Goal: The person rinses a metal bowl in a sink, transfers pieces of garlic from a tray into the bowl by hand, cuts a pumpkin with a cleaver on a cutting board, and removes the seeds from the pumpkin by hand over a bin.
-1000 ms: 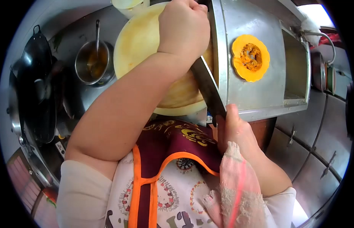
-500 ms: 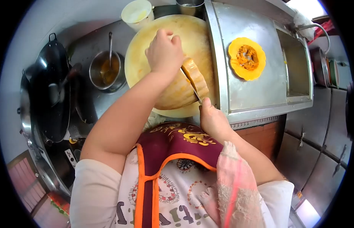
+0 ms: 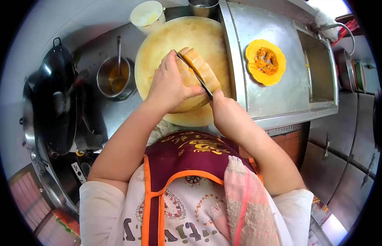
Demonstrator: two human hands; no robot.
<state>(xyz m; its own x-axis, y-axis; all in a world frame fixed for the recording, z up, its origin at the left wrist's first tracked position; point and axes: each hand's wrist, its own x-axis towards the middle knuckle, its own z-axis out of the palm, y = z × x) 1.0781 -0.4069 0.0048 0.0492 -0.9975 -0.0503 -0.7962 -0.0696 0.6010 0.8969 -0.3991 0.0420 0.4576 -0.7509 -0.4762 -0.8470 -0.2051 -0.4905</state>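
Observation:
A pumpkin (image 3: 187, 78) sits on the round cutting board (image 3: 160, 45), partly hidden by my left hand. The knife (image 3: 196, 74) stands edge-down in a cut across it, with a thick section of pumpkin on the blade's right side. My left hand (image 3: 168, 84) is pressed around the larger part left of the blade, thumb on the near side and fingertips close to the knife's far end. Closed on the knife's handle is my right hand (image 3: 227, 110), at the near right; the handle itself is mostly hidden.
A scalloped pumpkin piece (image 3: 256, 74) with stringy pulp lies on the steel counter (image 3: 269, 24), left of a sink (image 3: 320, 69). A pot (image 3: 102, 78) with a ladle (image 3: 118, 49), a black wok (image 3: 55, 102) and a white tub (image 3: 148, 16) stand around the board.
My left hand has come down from a fist over the blade's far end to grip the pumpkin's left part. The knife and right hand have shifted slightly left and toward the near side.

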